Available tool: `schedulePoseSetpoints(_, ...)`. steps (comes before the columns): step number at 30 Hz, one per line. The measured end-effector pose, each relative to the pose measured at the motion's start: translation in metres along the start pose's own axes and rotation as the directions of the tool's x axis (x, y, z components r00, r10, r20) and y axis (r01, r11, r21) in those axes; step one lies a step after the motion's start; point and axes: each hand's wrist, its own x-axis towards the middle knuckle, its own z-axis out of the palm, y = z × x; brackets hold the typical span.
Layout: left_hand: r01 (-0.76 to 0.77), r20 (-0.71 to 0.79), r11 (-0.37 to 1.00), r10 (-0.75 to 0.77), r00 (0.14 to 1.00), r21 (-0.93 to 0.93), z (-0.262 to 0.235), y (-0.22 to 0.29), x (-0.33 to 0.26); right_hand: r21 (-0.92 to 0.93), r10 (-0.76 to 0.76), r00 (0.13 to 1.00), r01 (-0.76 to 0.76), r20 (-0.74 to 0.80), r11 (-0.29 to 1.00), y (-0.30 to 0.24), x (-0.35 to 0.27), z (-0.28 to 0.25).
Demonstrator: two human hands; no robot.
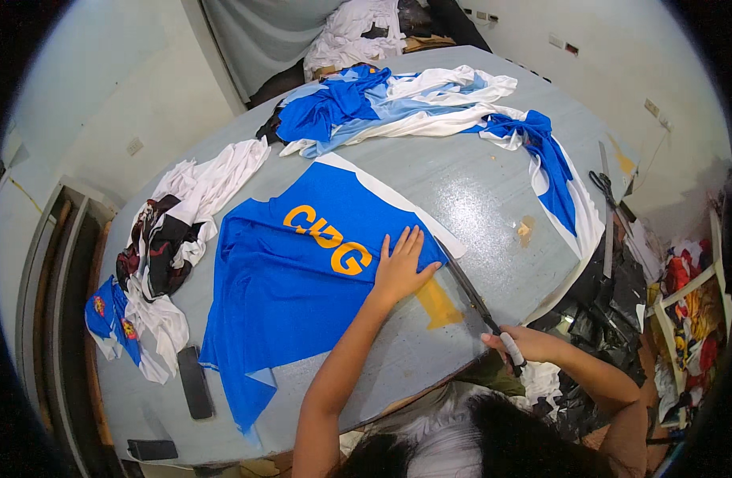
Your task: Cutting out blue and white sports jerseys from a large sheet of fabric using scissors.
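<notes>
A blue jersey panel with orange lettering is spread over the grey table. A white strip of fabric runs along its upper right edge. My left hand lies flat on the panel's right side, fingers spread. Beyond the panel's right corner, my right hand grips the handles of long dark scissors. Their blades point up and left, reaching the corner where blue meets white. Whether fabric lies between the blades is hard to make out. A pale wrap covers one right finger.
Blue and white fabric is heaped at the far side, with more at the right edge. White and dark cloth lies left. A dark rectangular object sits near left. Other scissors and a metal ruler are right.
</notes>
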Motion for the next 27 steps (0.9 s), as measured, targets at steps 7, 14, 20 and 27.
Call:
schedulePoseSetpoints(7,0.0,-0.007,1.0,0.0,1.0,-0.003,0.001,0.0,0.002,0.001,-0.017,0.998,0.017,-0.053,1.0,0.001,0.0,0.001)
schedulePoseSetpoints(14,-0.009,-0.022,1.0,0.009,1.0,-0.004,0.0,0.002,0.003,-0.249,-0.03,0.996,0.008,-0.087,0.969,0.003,-0.002,0.004)
schedulePoseSetpoints(20,0.011,-0.001,1.0,-0.011,1.0,-0.001,-0.001,0.0,0.001,-0.346,-0.105,0.991,0.068,-0.089,0.936,0.002,0.007,0.002)
schedulePoseSetpoints(27,0.014,0.007,1.0,-0.014,1.0,-0.016,0.0,0.002,0.0,-0.297,-0.02,1.0,0.022,0.011,0.955,-0.017,0.022,-0.007)
